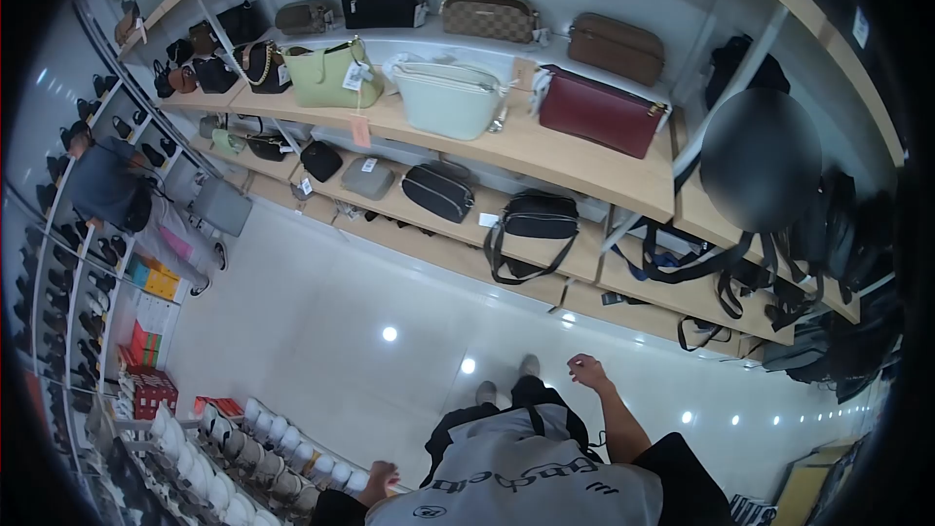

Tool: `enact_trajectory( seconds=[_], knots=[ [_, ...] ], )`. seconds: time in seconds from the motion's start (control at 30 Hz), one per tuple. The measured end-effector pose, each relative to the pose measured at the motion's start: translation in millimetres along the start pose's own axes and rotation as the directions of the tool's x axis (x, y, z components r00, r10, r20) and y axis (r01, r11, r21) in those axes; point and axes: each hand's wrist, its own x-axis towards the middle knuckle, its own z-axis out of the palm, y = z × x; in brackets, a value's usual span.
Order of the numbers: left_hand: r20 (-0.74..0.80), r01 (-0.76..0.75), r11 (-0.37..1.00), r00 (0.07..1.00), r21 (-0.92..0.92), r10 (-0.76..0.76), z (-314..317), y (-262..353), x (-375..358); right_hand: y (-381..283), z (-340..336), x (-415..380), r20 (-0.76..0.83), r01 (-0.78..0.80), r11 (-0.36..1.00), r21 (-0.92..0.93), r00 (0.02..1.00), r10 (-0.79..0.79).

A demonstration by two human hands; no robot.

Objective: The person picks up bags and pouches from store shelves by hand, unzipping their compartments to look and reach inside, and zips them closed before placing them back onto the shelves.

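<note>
My right hand [586,370] hangs over the pale tiled floor [321,331], its fingers curled loosely, and whether they hold anything is too small to tell. At the lower left, my left hand [382,477] is beside a rack of white and beige shoes [282,448], with its fingers partly bent. Neither hand touches the bags. On the wooden shelf [526,158] ahead stand a green handbag [326,78], a pale mint bag [448,102] and a dark red bag [599,115]. A black bag with a strap [541,216] sits one shelf lower.
Another person [107,180] stands at the shoe racks on the far left. Brown and black pouches [490,17] line the back of the upper shelf. Black bags [838,234] hang at the right. Red boxes [154,392] sit low on the left.
</note>
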Motion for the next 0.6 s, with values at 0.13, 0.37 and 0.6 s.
enact_trajectory(
  seconds=[0.13,0.37,0.6],
  knots=[
    [-0.023,-0.358,0.934,0.934,0.005,0.358,38.6,115.7,11.6,-11.1,-10.7,14.7,-0.006,-0.211,0.977,0.042,0.977,0.212],
    [0.132,-0.751,0.648,0.660,0.126,0.740,46.3,300.4,-7.7,35.3,4.3,44.0,0.020,-0.556,0.771,0.311,0.815,0.580],
    [0.172,-0.455,0.737,0.886,0.500,0.430,-74.7,366.2,15.2,-67.2,56.5,131.5,0.035,-0.094,0.884,-0.457,0.992,0.124]
  ],
)
